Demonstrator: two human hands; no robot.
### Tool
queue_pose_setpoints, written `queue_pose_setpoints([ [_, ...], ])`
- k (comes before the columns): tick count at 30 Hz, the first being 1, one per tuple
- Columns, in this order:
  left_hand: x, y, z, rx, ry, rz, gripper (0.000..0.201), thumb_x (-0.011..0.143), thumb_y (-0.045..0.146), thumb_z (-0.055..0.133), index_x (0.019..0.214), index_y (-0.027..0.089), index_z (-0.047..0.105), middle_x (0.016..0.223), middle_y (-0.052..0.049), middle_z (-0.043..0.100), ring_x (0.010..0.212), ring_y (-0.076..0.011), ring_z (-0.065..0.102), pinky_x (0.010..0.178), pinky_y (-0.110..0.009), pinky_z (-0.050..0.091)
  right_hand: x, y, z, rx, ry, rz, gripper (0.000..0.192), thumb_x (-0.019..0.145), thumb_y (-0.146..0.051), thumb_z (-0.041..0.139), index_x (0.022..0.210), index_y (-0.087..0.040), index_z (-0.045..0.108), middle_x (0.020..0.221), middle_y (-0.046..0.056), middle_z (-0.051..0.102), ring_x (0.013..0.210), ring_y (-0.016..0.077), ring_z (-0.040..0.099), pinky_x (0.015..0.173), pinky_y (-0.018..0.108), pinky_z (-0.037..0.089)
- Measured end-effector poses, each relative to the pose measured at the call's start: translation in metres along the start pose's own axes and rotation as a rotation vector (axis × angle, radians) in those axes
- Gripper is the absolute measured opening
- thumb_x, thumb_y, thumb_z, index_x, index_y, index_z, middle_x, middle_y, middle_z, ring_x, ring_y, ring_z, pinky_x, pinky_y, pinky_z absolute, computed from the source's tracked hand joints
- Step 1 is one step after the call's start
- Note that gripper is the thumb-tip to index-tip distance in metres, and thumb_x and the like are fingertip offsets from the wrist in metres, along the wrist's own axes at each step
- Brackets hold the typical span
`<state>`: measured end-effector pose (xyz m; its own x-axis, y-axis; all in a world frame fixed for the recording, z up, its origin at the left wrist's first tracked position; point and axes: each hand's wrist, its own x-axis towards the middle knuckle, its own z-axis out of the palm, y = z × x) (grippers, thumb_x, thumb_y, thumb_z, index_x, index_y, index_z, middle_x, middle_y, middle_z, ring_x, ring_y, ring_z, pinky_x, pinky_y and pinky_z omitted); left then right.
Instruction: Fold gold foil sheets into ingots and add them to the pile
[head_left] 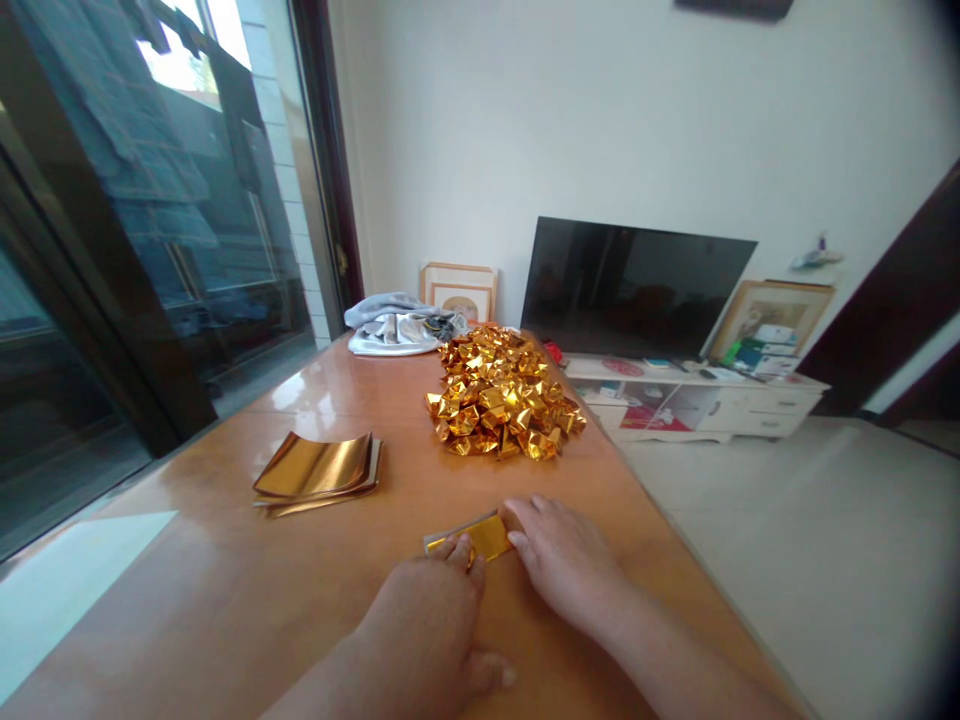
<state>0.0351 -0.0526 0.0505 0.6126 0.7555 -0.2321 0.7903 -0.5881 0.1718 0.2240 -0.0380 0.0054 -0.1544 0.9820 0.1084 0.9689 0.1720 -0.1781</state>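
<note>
A folded gold foil sheet (472, 537) lies flat on the counter (225, 600), just ahead of the person, pinned between both hands. The left hand (431, 625) presses fingertips on its near edge at 6 o'clock; the right hand (559, 560) lies flat with fingers on its end at 3 o'clock. Neither hand is clenched.

Judgement: the foil is very light, thin, slick and crease-prone; it is best held at edges and corners under flat fingertip pressure.

The counter is glossy orange-brown wood, hard and smooth, so foil would slide readily. At 10 o'clock sits a stack of flat foil sheets (319, 470); at 12 o'clock a heap of folded gold pieces (499, 395). Beyond stands a television (630, 290); a glass door (150, 250) is at 9 o'clock.
</note>
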Motion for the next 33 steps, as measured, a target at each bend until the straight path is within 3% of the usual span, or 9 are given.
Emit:
queue_pose_setpoints([
  [5, 0.001, -0.001, 0.003, -0.042, 0.021, -0.020, 0.082, 0.072, 0.058, 0.071, 0.139, 0.012, 0.058, 0.143, -0.022, 0.054, 0.128, -0.0425, 0.054, 0.107, -0.053, 0.046, -0.003, -0.005, -0.016, 0.043, 0.055, -0.055, 0.031, 0.097, -0.022, 0.041, 0.117, -0.022, 0.065, 0.108, 0.007, 0.067, 0.098, 0.0207, 0.061, 0.083, 0.031, 0.043],
  [8, 0.001, -0.003, 0.007, -0.077, 0.058, -0.020, 0.082, 0.069, 0.057, 0.074, 0.136, 0.014, 0.060, 0.141, -0.021, 0.057, 0.125, -0.0425, 0.057, 0.106, -0.053, 0.047, -0.009, -0.007, -0.021, 0.038, -0.026, -0.240, 0.031, 0.095, -0.018, 0.042, 0.112, -0.022, 0.068, 0.109, 0.007, 0.070, 0.105, 0.0215, 0.060, 0.090, 0.032, 0.043],
  [11, 0.000, -0.003, 0.006, -0.107, 0.097, 0.003, 0.078, 0.067, 0.055, 0.076, 0.134, 0.018, 0.062, 0.138, -0.017, 0.061, 0.124, -0.0404, 0.058, 0.108, -0.050, 0.046, -0.014, -0.004, -0.018, 0.031, -0.097, -0.322, 0.039, 0.094, -0.017, 0.041, 0.122, -0.022, 0.066, 0.128, 0.008, 0.066, 0.122, 0.0245, 0.055, 0.104, 0.039, 0.037],
  [14, -0.003, -0.002, 0.003, -0.106, 0.109, 0.005, 0.070, 0.068, 0.055, 0.076, 0.128, 0.022, 0.065, 0.137, -0.014, 0.062, 0.126, -0.0386, 0.057, 0.108, -0.049, 0.045, -0.016, 0.003, -0.014, 0.034, -0.151, -0.320, 0.047, 0.093, -0.018, 0.039, 0.136, -0.023, 0.059, 0.142, 0.008, 0.058, 0.136, 0.0284, 0.045, 0.110, 0.047, 0.033],
  [18, -0.004, -0.001, 0.000, -0.098, 0.150, -0.003, 0.068, 0.069, 0.056, 0.073, 0.130, 0.028, 0.063, 0.134, -0.010, 0.065, 0.120, -0.0356, 0.062, 0.102, -0.046, 0.048, -0.015, 0.008, -0.014, 0.049, -0.187, -0.319, 0.054, 0.090, -0.017, 0.041, 0.142, -0.024, 0.054, 0.145, 0.006, 0.055, 0.142, 0.0321, 0.037, 0.112, 0.053, 0.030],
  [22, -0.001, 0.000, -0.001, -0.063, 0.183, 0.068, 0.077, 0.072, 0.057, 0.070, 0.142, 0.029, 0.052, 0.143, -0.008, 0.058, 0.127, -0.0333, 0.058, 0.107, -0.044, 0.045, -0.013, 0.006, -0.016, 0.048, -0.195, -0.303, 0.052, 0.088, -0.018, 0.043, 0.137, -0.025, 0.059, 0.143, 0.008, 0.057, 0.141, 0.0345, 0.038, 0.111, 0.058, 0.030],
  [27, 0.005, 0.002, 0.003, 0.015, 0.126, 0.044, 0.065, 0.076, 0.060, 0.067, 0.132, 0.028, 0.062, 0.137, -0.010, 0.062, 0.122, -0.0350, 0.060, 0.104, -0.047, 0.046, -0.012, 0.004, -0.020, 0.056, -0.207, -0.288, 0.048, 0.088, -0.024, 0.048, 0.134, -0.020, 0.061, 0.139, 0.013, 0.060, 0.138, 0.0351, 0.042, 0.110, 0.056, 0.032],
  [33, 0.001, -0.003, 0.012, 0.076, 0.154, 0.074, 0.071, 0.081, 0.065, 0.060, 0.143, 0.029, 0.053, 0.146, -0.009, 0.055, 0.130, -0.0329, 0.054, 0.109, -0.046, 0.042, -0.014, 0.001, -0.025, 0.038, -0.211, -0.290, 0.043, 0.087, -0.023, 0.049, 0.126, -0.022, 0.066, 0.134, 0.012, 0.064, 0.136, 0.0344, 0.045, 0.109, 0.054, 0.032],
])
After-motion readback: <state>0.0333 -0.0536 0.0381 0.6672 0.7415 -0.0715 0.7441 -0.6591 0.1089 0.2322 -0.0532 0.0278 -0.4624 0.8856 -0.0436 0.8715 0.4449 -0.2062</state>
